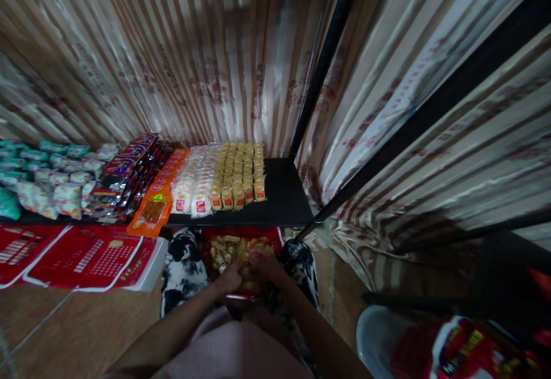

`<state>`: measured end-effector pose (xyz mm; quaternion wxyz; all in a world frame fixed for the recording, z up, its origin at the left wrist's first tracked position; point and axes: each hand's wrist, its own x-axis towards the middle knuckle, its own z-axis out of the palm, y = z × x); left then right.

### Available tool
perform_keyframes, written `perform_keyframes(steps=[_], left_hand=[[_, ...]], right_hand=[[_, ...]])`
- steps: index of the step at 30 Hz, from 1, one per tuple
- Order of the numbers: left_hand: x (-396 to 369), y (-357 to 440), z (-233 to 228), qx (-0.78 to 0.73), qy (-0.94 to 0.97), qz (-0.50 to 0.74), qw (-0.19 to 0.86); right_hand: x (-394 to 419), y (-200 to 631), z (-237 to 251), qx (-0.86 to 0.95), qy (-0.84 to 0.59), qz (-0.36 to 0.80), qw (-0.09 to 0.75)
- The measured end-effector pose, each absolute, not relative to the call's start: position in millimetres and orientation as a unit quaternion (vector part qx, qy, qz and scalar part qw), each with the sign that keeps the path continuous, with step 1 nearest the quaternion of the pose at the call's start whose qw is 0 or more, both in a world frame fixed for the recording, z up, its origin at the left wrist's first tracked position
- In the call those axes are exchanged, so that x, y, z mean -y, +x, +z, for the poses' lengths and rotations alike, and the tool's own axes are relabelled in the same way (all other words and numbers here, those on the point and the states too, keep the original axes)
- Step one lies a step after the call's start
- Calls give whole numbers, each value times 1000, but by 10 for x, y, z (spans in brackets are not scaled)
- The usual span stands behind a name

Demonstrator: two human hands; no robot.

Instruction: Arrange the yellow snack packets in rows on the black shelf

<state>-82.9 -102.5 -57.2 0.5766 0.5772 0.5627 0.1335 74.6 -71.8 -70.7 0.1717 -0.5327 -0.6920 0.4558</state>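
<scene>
A red plastic basket sits between my knees, filled with small wrapped yellowish snack packs. Both hands reach in over these packs, close together. My left hand is closed, with its fingers curled toward the middle of the basket. Just to its right, my right hand is closed too, fingers bent down over the packs. Dim light hides what either hand grips. Beyond the basket, rows of yellow snack packs stand on a black shelf, beside rows of white wrapped packs.
Left along the shelf lie an orange bag, dark red packets and green-and-white packets. Red baskets stand below. Black poles and striped sheeting close off the back and right. A white tub holds red bags.
</scene>
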Motion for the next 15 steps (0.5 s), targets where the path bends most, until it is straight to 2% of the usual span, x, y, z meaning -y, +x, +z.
perform_keyframes(steps=[2,7,11,15], left_hand=[[864,-872,-376,-576,576,149,561],[538,-885,101,-500,501,231,668],[431,-822,297,-446,480,264,708],[383,-732,391,-422,450,290,732]], right_hand=[[664,811,-650,665,-546,464,209],[585,942,-295,590,-496,558,307],[574,1048,-2,538,-470,620,324],[581,1142,165,494,-491,621,360]])
